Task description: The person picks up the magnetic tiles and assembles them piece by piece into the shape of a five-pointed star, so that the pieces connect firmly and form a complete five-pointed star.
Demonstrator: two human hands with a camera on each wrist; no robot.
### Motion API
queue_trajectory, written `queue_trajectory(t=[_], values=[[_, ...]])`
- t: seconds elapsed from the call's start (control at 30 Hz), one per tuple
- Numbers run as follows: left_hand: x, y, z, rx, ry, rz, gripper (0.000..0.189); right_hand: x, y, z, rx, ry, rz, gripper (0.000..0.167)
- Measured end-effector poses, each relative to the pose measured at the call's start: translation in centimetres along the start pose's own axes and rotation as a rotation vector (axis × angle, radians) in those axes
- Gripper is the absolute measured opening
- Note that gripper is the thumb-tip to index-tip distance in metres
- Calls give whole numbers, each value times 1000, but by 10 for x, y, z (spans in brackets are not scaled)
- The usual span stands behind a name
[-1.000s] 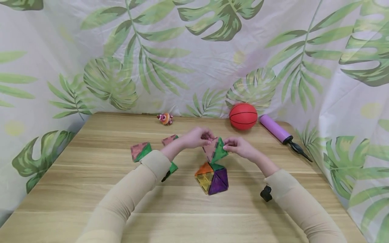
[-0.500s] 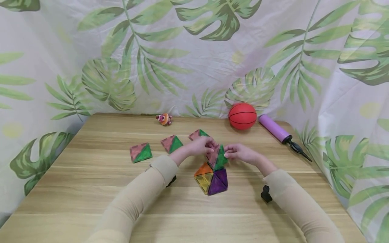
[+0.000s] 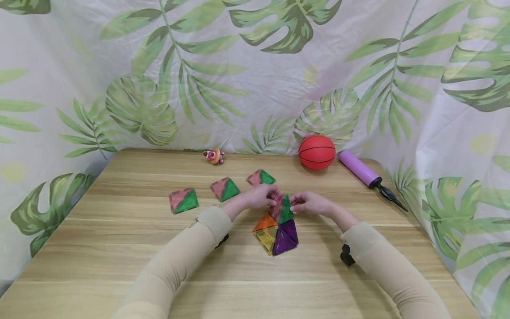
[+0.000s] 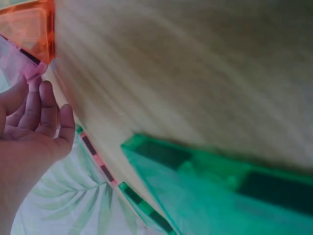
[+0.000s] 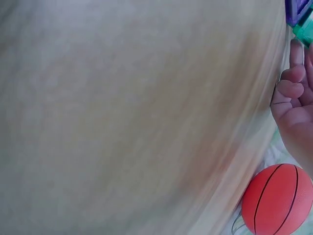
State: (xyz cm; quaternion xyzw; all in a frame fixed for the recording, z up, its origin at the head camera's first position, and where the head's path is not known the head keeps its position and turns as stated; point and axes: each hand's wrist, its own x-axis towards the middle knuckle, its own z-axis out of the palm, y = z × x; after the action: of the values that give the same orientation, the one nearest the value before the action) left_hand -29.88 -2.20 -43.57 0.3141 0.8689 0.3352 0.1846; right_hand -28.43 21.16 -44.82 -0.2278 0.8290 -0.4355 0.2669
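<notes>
My left hand (image 3: 260, 196) pinches the pink side of a pink-and-green magnetic tile (image 3: 286, 212), and my right hand (image 3: 312, 204) pinches its green side. The tile slants upward, its lower corner right at the far edge of a cluster of magnetic tiles (image 3: 284, 238) in orange, yellow and purple. In the left wrist view, thumb and fingertips meet at the pink corner (image 4: 34, 71), close to the orange tile (image 4: 29, 24). The right wrist view has the right fingertips at the green corner (image 5: 304, 32), beside a purple tile (image 5: 296, 11).
Three flat pink-and-green tiles (image 3: 184, 200) lie left of and beyond the hands on the wooden table (image 3: 119, 248). Along the back are a small toy figure (image 3: 214, 156), a red ball (image 3: 317, 152) and a purple hand pump (image 3: 358, 167). A patterned cloth (image 3: 223, 102) hangs behind.
Both hands have lowered the pink-and-green tile toward me, down to the cluster's far edge. The left forearm has shifted right, uncovering more of the flat tiles.
</notes>
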Motion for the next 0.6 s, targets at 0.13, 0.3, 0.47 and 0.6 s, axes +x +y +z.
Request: queue_trajectory(t=[0.13,0.3,0.47,0.6], values=[[-12,4,-14,-6,19,36,32,-5,-7,0,-68,86,0,34],[-39,2,-40,102,59,67,37,-19,-27,7,-280,228,-112,43],[-74,-16,-59,266,60,30,41,-35,-51,33,-493,283,-116,59],[-102,-34,-67,379,25,-54,49,-41,-59,56,-578,282,-40,69]])
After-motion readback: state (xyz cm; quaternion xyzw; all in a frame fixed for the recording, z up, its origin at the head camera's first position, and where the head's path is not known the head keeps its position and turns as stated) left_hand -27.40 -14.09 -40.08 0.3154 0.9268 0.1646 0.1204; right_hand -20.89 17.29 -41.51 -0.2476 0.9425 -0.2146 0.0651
